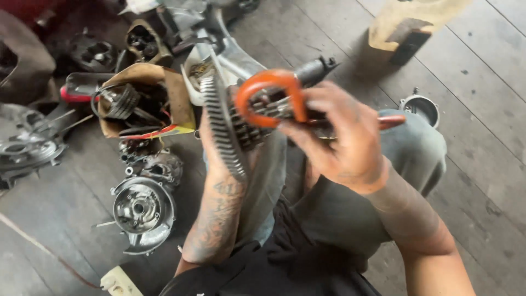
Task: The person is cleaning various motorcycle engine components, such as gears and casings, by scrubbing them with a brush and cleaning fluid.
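Both hands raised, left hand (pixel 216 143) fingers clamped on gear cluster (pixel 241 129), right hand (pixel 339 140) fingers gripping orange-handled pliers (pixel 271 96) against it

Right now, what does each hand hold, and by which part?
Left hand grips the gear cluster from behind; right hand holds orange-handled pliers by their handles.
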